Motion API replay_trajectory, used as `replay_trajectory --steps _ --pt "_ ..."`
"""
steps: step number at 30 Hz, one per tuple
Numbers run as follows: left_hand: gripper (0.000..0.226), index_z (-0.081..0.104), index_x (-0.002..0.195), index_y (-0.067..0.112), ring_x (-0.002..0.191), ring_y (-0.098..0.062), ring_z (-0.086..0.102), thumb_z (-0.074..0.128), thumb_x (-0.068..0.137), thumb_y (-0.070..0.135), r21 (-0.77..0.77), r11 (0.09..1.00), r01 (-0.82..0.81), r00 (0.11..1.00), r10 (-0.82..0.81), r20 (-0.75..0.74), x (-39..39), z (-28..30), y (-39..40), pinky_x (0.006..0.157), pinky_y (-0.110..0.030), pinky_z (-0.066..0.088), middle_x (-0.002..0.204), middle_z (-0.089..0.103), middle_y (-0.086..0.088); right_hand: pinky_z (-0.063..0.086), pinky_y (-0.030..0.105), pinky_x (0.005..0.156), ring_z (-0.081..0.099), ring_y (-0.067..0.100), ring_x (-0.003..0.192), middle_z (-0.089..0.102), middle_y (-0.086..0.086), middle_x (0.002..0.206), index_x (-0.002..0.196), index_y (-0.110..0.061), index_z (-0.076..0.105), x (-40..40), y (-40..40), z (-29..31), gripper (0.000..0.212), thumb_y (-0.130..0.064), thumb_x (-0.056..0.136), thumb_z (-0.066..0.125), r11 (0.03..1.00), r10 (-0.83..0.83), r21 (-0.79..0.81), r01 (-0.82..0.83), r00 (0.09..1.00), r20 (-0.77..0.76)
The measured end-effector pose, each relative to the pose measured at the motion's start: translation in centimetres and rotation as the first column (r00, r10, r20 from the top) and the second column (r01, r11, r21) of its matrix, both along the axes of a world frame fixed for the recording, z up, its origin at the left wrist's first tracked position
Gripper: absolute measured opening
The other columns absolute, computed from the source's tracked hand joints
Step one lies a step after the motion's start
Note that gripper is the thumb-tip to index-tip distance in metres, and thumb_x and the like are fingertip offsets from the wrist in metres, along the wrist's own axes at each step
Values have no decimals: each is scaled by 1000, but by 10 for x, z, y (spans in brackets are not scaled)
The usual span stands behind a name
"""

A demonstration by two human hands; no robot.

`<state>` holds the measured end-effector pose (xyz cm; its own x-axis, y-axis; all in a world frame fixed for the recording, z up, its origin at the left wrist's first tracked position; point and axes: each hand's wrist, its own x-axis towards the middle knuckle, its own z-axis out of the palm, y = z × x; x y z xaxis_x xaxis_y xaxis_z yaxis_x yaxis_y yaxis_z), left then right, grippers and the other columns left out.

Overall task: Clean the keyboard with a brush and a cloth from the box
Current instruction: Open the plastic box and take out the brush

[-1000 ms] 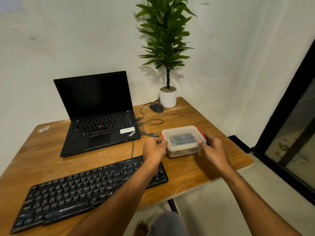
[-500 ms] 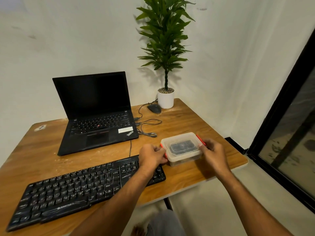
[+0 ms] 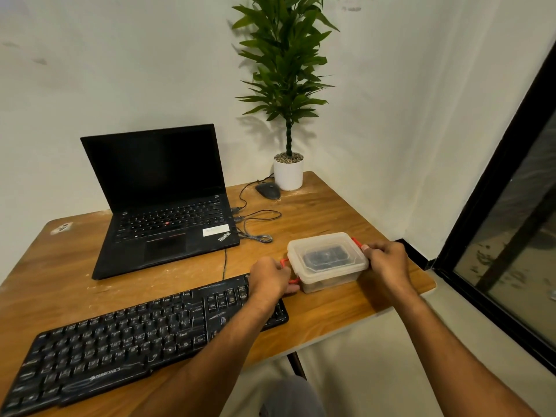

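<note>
Evidently the box (image 3: 327, 261) sits near the table's (image 3: 325, 212) right edge, just right of the keyboard (image 3: 141, 335), lid on, so its red clips (image 3: 285, 262) come first. The left hand (image 3: 270, 278) and right hand (image 3: 388, 263) flank it, fingers curled, gripping a clip on each end.

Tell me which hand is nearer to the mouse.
Left, narrowly. The left hand grips the box's near-left end, below the mouse; the right hand grips the box's right end.
</note>
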<state>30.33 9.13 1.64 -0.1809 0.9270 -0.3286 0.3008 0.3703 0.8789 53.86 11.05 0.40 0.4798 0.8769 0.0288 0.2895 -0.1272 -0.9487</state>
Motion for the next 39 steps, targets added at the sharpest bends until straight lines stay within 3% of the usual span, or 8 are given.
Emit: replay_trajectory --steps 4,9,13,16,22,32,35,39 --pt "8 73 99 13 67 -6 76 74 97 20 -10 996 88 956 -87 -281 -5 5 2 55 -18 56 84 78 -1 61 45 78 71 24 82 73 4 79 74 -15 74 -1 -3 2 21 -12 94 67 1000 -12 -10 13 999 33" --pt "10 77 86 19 75 -4 62 75 95 18 153 975 160 845 -55 -533 -10 9 2 65 -20 50 84 73 6 62 45 80 71 20 83 74 -3 83 82 -21 79 3 -3 -2 11 -14 88 72 999 -18 -42 20 998 52" --pt "17 76 86 12 71 -16 77 69 100 16 102 992 79 983 -61 -174 -8 7 6 79 -36 66 75 78 -3 53 34 79 66 14 82 70 -6 79 79 -21 75 0 -5 4 18 -23 95 67 1000 -25 -2 25 996 84" --pt "15 75 88 4 73 -21 79 76 96 18 67 998 12 1000 -14 27 -8 6 6 81 -41 66 74 78 -7 53 30 70 67 14 77 73 0 78 72 -22 72 -2 -5 5 25 -28 96 67 1000 14 -11 -13 994 110" --pt "19 74 86 3 68 -20 78 82 89 21 45 999 -2 1000 1 14 -17 10 6 77 -38 66 70 77 -8 54 33 64 71 27 74 72 12 72 73 -6 73 -5 -6 3 41 -39 96 64 992 90 -107 -74 983 158" --pt "20 76 84 3 68 -20 78 83 89 21 70 997 40 998 -35 -59 -18 26 4 77 -38 66 69 77 -7 45 20 56 62 2 67 64 -12 67 90 -12 78 -16 -14 27 16 -25 93 71 996 84 -7 -85 966 246" --pt "18 77 84 4 67 -18 78 83 89 20 157 987 37 997 -26 -72 -18 37 6 76 -38 67 68 77 -5 60 32 71 67 7 73 69 -9 73 91 -13 79 -13 -14 40 15 -26 92 71 995 73 53 -85 976 204" --pt "21 77 87 8 66 -16 77 78 94 28 268 963 -2 1000 3 -3 -10 54 24 81 -42 66 70 77 -3 60 43 87 70 12 86 74 -6 86 99 -14 78 -5 -10 58 12 -22 91 73 981 41 187 -57 995 89"
